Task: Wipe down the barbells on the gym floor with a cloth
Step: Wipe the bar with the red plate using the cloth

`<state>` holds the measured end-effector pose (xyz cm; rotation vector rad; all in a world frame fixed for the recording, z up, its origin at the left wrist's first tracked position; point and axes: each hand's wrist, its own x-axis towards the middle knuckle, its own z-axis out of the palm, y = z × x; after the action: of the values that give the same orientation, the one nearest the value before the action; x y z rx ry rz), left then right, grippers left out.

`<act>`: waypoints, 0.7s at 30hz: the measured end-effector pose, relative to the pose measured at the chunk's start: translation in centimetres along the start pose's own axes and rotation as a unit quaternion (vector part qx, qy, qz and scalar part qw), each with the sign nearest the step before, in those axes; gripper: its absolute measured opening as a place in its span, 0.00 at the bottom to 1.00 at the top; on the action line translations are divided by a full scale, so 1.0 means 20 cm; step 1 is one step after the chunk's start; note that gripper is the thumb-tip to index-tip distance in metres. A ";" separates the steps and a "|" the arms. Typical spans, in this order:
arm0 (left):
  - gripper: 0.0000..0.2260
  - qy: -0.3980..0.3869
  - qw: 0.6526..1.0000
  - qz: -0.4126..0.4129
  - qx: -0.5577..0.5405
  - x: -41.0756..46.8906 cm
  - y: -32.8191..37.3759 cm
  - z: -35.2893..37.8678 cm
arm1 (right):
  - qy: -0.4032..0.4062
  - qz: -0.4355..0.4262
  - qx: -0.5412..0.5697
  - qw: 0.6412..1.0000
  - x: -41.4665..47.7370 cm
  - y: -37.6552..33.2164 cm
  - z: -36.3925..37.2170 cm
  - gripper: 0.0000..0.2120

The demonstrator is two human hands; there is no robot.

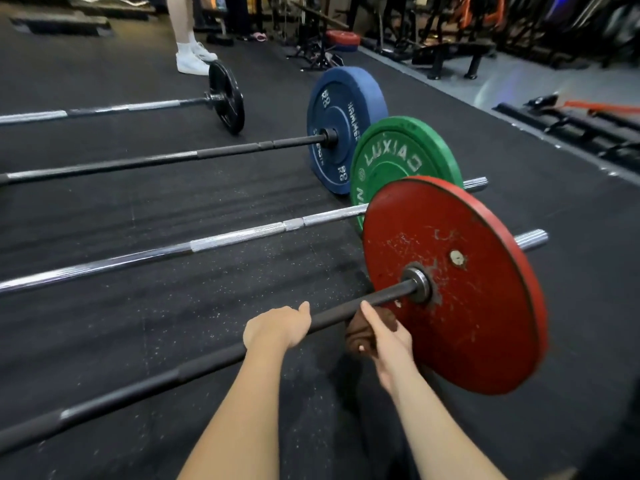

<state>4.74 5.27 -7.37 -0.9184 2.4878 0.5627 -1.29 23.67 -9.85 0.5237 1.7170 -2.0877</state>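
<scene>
Several barbells lie side by side on the black gym floor. The nearest one has a dark bar (pixel 145 388) and a scuffed red plate (pixel 478 306). My left hand (pixel 277 329) grips this bar a little left of the plate. My right hand (pixel 384 336) holds a dark brown cloth (pixel 358 332) wrapped around the bar, close to the plate's collar. Behind it lie a chrome bar (pixel 214 242) with a green plate (pixel 398 157), a dark bar (pixel 225 152) with a blue plate (pixel 341 109), and a bar (pixel 138 106) with a small black plate (pixel 227 97).
A person in white shoes (pixel 192 58) stands at the back, beside the farthest barbell. A bench (pixel 453 55), racks and a red plate (pixel 343 38) on the floor stand at the back right. More bars lie on the right edge (pixel 571 123) of the mat.
</scene>
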 end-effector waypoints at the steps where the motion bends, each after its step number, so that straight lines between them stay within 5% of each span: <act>1: 0.33 -0.001 1.000 0.002 -0.003 0.00 0.00 0.00 | 0.008 -0.008 -0.032 0.999 -0.05 -0.01 0.01 0.12; 3: 0.33 -0.007 1.000 0.008 -0.011 0.00 -0.01 0.00 | 0.041 -0.029 -0.093 0.994 -0.09 -0.09 0.01 0.07; 5: 0.33 -0.009 1.000 0.014 -0.020 0.00 -0.02 0.00 | 0.087 -0.075 -0.193 0.975 -0.07 -0.23 -0.02 0.12; 9: 0.30 -0.011 0.999 0.023 -0.026 -0.02 -0.03 -0.01 | 0.109 -0.175 -0.496 0.844 -0.07 -0.56 -0.07 0.22; 11: 0.29 -0.010 0.999 0.020 -0.028 -0.04 -0.03 -0.01 | 0.079 -0.188 -0.542 0.816 -0.09 -0.67 -0.08 0.20; 21: 0.26 -0.008 0.999 0.007 -0.044 -0.06 -0.03 0.01 | 0.143 -0.177 -0.404 0.886 0.04 -0.31 -0.13 0.15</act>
<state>5.94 5.51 -7.05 -0.9273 2.4730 0.6869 -5.07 27.31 -5.58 0.2627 2.7909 -1.2942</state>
